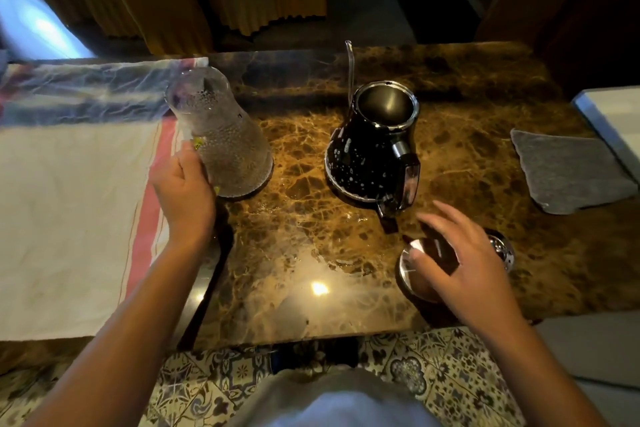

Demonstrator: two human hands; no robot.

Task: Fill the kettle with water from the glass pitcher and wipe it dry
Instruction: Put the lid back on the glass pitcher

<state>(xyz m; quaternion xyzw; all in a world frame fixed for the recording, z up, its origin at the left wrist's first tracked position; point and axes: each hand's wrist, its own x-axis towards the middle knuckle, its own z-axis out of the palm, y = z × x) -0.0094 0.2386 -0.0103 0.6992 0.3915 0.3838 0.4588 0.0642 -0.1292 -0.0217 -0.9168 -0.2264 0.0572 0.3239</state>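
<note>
The kettle [372,149] stands upright near the middle of the marble surface [467,87], its open mouth facing up, its thin spout rising on the far side and its handle pointing toward the person. Bright specks, perhaps droplets, dot its dark body. Left of it, well apart, the glass pitcher [221,135] stands with its wide base on the surface at the edge of a striped cloth [69,201], long axis vertical though the wide lens leans it. The left hand [183,191] is at the pitcher's near side; whether its grip has closed I cannot tell. The right hand [464,263], fingers spread and released, rests over the kettle lid [415,274]. A grey cloth [571,170] lies flat to the far right.
</note>
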